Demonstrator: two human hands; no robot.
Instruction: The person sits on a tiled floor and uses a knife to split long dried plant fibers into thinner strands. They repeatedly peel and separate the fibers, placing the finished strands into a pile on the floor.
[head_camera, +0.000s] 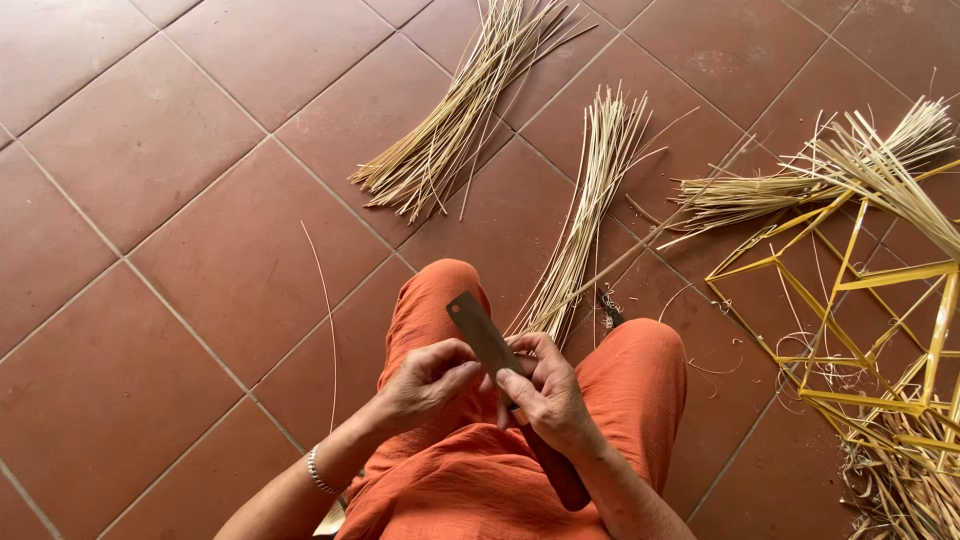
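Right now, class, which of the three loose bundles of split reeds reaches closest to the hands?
The middle bundle: its lower end runs down between the knees, unlike the left bundle or right bundle.

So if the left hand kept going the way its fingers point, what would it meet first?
Probably the flat dark metal knife blade, which the left hand already nearly touches; just beyond is the right hand gripping it. Depth is unclear.

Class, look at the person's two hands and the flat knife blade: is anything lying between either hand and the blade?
No. The right hand already grips the knife with its fingers around it, and the left hand touches it near the same spot. The bundles of thin sticks lie further off on the floor.
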